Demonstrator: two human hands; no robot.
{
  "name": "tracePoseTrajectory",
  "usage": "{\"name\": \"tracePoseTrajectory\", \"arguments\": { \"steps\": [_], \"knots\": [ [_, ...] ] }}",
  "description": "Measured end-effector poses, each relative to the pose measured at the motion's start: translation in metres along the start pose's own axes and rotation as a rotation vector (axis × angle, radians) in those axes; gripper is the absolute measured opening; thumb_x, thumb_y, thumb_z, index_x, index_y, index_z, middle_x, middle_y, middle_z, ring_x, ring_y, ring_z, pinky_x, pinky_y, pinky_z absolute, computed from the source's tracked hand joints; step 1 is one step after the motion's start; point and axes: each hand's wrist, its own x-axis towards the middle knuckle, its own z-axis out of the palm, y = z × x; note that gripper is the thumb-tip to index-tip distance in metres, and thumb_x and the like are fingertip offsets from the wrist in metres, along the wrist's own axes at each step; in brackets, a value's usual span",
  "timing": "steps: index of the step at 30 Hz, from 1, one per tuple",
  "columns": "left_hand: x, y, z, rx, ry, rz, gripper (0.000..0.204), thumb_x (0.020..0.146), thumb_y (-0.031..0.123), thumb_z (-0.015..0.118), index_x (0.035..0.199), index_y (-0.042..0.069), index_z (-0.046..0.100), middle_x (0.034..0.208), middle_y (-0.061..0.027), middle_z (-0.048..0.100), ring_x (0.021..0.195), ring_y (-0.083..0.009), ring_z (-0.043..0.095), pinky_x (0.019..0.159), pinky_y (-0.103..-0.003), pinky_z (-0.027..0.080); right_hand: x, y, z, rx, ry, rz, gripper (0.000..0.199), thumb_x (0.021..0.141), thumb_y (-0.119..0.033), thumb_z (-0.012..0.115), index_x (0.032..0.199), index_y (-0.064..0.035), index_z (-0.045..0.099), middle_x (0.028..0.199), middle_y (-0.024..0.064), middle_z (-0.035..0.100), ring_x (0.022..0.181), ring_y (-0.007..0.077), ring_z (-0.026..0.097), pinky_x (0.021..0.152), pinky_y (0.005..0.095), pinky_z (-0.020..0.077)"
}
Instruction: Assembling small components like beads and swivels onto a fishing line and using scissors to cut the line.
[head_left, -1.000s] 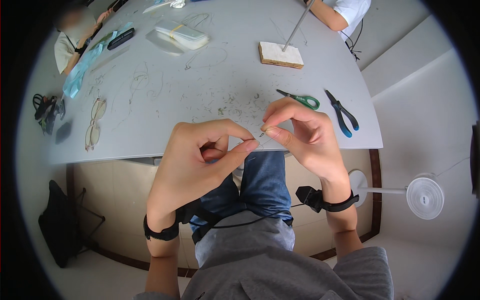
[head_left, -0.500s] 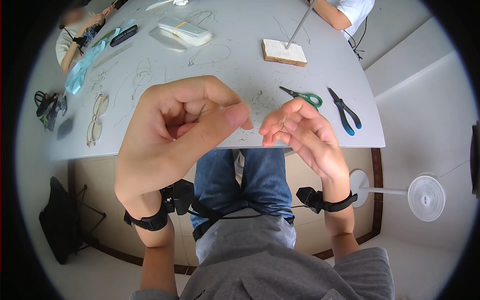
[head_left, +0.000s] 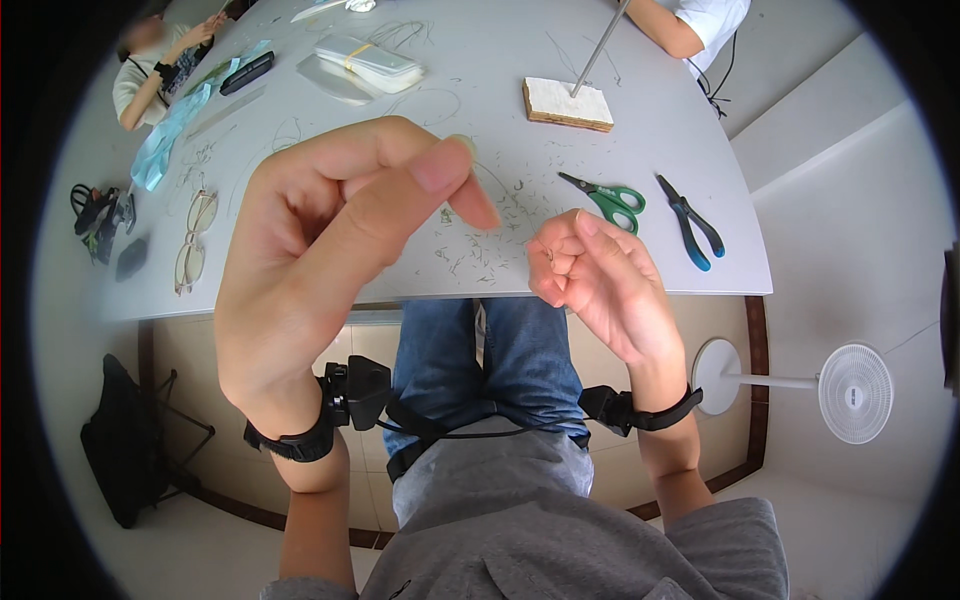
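Probably a workshop: pliers [head_left: 681, 208], scissors [head_left: 597, 190]

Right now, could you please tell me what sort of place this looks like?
Probably a small handcraft workroom: the grey table bears green-handled scissors, blue-handled pliers and a scatter of tiny clippings.

I see the left hand [head_left: 315, 225] raised, left thumb [head_left: 400, 205] crossing over the bent index finger [head_left: 477, 207]; the right hand [head_left: 605, 280] sits lower, palm [head_left: 620, 308] turned up, fingers [head_left: 545, 265] curled, right thumb [head_left: 608, 243] extended.
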Motion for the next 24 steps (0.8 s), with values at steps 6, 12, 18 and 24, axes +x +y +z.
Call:
{"name": "tracePoseTrajectory", "arguments": {
  "steps": [6, 12, 18, 24],
  "knots": [
    [-0.003, 0.001, 0.000, -0.014, 0.054, -0.024, 0.028, 0.090, 0.022, 0.046, 0.074, 0.000, 0.051, 0.051, 0.0091, 0.023, 0.046, -0.0013, 0.016, 0.046, -0.022, 0.013, 0.000, 0.008, 0.010, -0.172, 0.075, -0.126, 0.014, 0.088, -0.003, 0.053, 0.101, 0.0013, 0.056, 0.081, 0.0066, 0.060, 0.072, 0.0116, 0.056, 0.066, 0.0232, 0.0462],
    [-0.003, 0.001, -0.001, -0.014, 0.045, -0.038, 0.028, 0.090, 0.023, 0.046, 0.075, 0.000, 0.051, 0.051, 0.0092, 0.022, 0.047, -0.0014, 0.016, 0.047, -0.022, 0.013, 0.001, 0.017, 0.017, -0.376, 0.144, -0.257, 0.018, 0.085, 0.004, 0.054, 0.102, 0.0008, 0.054, 0.084, 0.0082, 0.064, 0.077, 0.0143, 0.063, 0.065, 0.0241, 0.0496],
    [-0.003, 0.000, -0.003, -0.023, 0.062, -0.025, 0.028, 0.090, 0.024, 0.045, 0.078, -0.001, 0.050, 0.052, 0.0089, 0.021, 0.047, -0.0018, 0.016, 0.047, -0.022, 0.014, -0.001, 0.016, 0.024, -0.380, 0.220, -0.290, 0.012, 0.086, 0.004, 0.053, 0.097, 0.0018, 0.056, 0.078, 0.0128, 0.065, 0.072, 0.0184, 0.065, 0.065, 0.0253, 0.0507],
    [-0.001, -0.002, 0.000, -0.058, 0.107, -0.016, 0.028, 0.091, 0.024, 0.045, 0.078, -0.001, 0.050, 0.052, 0.0089, 0.021, 0.047, -0.0018, 0.016, 0.047, -0.022, 0.013, 0.000, 0.027, 0.017, -0.395, 0.145, -0.381, 0.017, 0.087, 0.003, 0.052, 0.104, 0.0022, 0.054, 0.080, 0.0157, 0.066, 0.075, 0.0248, 0.067, 0.060, 0.0274, 0.0516]
  ]
}}
